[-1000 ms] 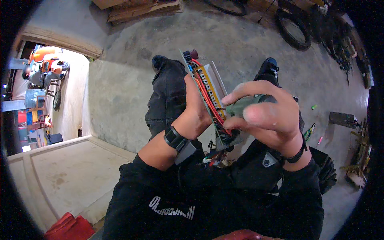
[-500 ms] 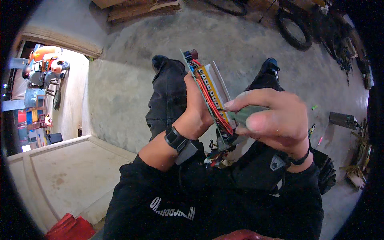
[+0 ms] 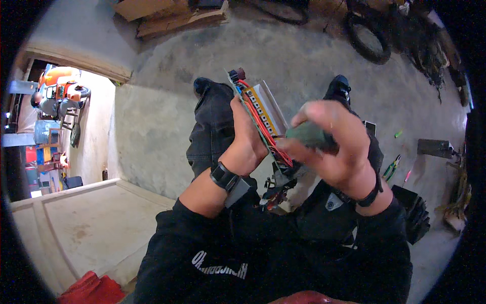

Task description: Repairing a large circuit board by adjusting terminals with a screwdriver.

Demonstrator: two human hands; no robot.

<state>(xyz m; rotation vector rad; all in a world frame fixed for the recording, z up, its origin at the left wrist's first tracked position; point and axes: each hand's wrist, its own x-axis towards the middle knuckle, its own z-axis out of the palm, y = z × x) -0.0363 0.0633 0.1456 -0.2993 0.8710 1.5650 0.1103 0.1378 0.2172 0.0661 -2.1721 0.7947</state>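
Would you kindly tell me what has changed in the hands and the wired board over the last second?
The right hand has turned over the grey-green tool handle, its knuckles rolling up toward the camera, while keeping its grip. The handle's end remains pressed at the red wires. The left hand holds the wired board upright as before; nothing was let go.

**Bare concrete workshop floor, open doorway at the left**

The grey concrete floor (image 3: 167, 116) is rough and stained. Wooden planks (image 3: 172, 15) lie at its far edge, a tyre (image 3: 367, 38) towards the far right corner. Daylight floods the doorway (image 3: 55, 116) on the left. A pale wooden panel (image 3: 76, 228) lies near left.
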